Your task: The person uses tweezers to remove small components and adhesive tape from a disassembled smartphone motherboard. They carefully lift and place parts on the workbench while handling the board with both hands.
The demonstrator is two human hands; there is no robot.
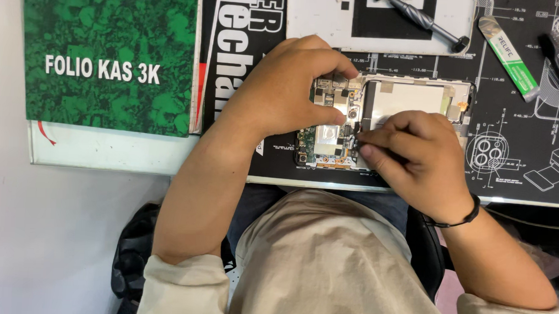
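**Opened phone held flat, both hands at its board end**

The phone (381,124) lay back-off on the dark mat (512,154), its long axis running left to right across the person's front, the board end to the left and the pale battery (408,96) to the right. The left hand (282,88) came over that board end from the left, fingers curled round the top edge and thumb on the board, pinning the phone down. The right hand (412,150) lay just right of the board, its fingertips (365,142) pinched shut at the seam between board and battery; whether they held a small part or tool could not be told. So the point being worked lay between the hands, nearer the right.

Beyond the phone, a screwdriver (424,20) rested on a white card (317,17), a green pry tool (509,57) lay to the right, and a green book (108,52) sat well apart on the left.
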